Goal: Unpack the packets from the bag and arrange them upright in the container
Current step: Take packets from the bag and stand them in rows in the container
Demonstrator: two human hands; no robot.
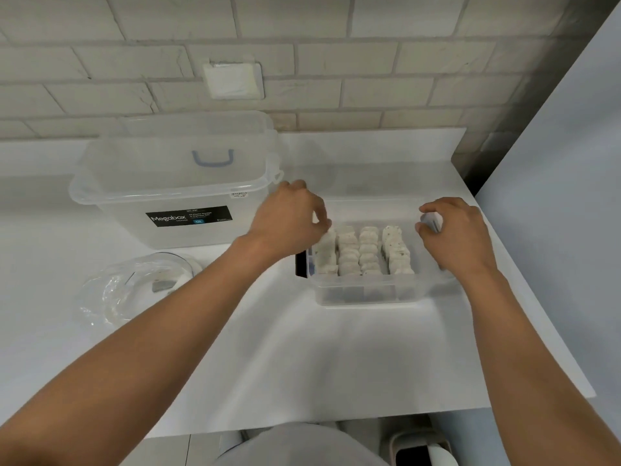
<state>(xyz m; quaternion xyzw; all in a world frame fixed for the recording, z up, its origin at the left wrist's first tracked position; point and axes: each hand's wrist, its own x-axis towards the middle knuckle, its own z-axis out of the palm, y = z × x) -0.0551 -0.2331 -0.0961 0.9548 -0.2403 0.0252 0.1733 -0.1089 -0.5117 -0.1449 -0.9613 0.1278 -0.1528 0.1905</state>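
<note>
White counter point(302, 348), brick wall point(336, 62); left fingers point(322, 227) pinch packets point(368, 250) in container point(369, 292), right fingers point(433, 206) perhaps grip packet point(431, 222)

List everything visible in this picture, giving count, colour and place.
counter: one, white, below everything
container: one, clear, counter right
packets: four rows, whitish, upright in the container
loose packet: one, pale grey, in the right hand
bag: one, clear, counter left
storage box: one, clear, black label, behind the bag
wall plate: one, white, on brick wall
left hand: one, fingertips at the leftmost row
right hand: one, pinches the loose packet
</note>
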